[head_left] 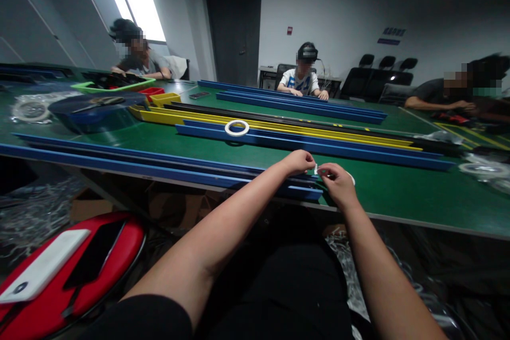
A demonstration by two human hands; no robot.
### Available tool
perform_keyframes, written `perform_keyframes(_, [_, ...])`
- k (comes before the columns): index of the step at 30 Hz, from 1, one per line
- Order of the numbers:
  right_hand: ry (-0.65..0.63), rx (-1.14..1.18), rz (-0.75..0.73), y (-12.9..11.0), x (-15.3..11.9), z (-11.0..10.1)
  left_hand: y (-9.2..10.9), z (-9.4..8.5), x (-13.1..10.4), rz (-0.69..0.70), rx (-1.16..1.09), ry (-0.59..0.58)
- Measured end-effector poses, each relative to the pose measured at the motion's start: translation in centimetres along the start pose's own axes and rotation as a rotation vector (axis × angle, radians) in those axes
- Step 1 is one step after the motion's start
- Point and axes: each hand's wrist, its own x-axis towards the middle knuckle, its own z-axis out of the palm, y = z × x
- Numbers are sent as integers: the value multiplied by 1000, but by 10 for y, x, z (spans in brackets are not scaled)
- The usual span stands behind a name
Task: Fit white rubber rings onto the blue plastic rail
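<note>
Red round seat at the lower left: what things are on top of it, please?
On the red seat lie a flat white device and a flat black one, side by side. Whatever is directly under them is covered.

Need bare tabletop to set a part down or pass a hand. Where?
Widest: green tabletop right of the right hand, between the middle blue rail and near edge. Narrower: strip between that rail and the near blue rails. Crowded: left around the blue roll; centre along the yellow rails.
</note>
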Motion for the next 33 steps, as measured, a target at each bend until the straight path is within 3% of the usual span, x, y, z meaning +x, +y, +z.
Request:
perform_keyframes(17, [-63,-20,-31,0,1,-1,-3,1,2,-23,66,-27])
perform_keyframes(24, [-2,-64,89,2,0,0,0,1,1,38,112,-38])
perform_keyframes(33, [-52,-36,258,6,-2,1,-1,1,0,104,121,-65])
